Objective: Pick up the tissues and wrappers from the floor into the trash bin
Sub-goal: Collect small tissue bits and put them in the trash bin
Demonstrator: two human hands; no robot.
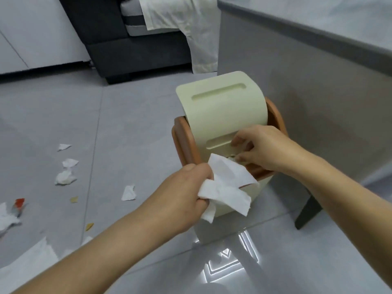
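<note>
A cream trash bin point(220, 107) with an orange-brown rim stands on the grey tiled floor. My right hand point(261, 147) grips the near edge of its curved sliding lid, holding a gap open. My left hand point(184, 194) clutches a bunch of white tissues point(227, 187) right at the bin's front edge, just below the gap. Several crumpled tissues lie on the floor to the left, among them one point(64, 177) and another point(128, 193). A red wrapper point(19, 203) and small yellow scraps point(89, 226) lie near the left edge.
A grey cabinet point(318, 102) stands directly right of the bin. A dark sofa point(131, 49) with a white cloth point(191, 28) draped over it is behind. A large white tissue point(27, 264) lies at the bottom left.
</note>
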